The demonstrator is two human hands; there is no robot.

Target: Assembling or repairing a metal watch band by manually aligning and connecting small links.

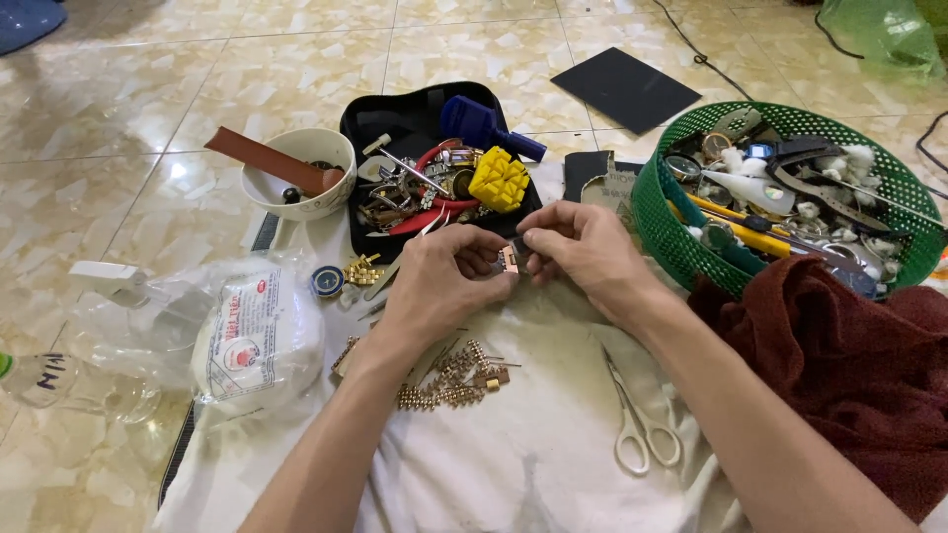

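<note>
Rose-gold watch clasp (510, 259) pinched between left hand (439, 281) and right hand (583, 252) fingers above white cloth (533, 434); loose gold links (456, 380) beneath; fiddly fitting step.

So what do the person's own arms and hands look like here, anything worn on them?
Both forearms are bare up to the bottom edge of the picture, with no sleeves in view. The left hand and right hand wear no gloves, and no watch, bracelet or ring shows on either. No markings or bandages can be seen.

tiled floor (128, 118) | white cloth (533, 464) | green basket (652, 212) | black mat (624, 89)
</note>
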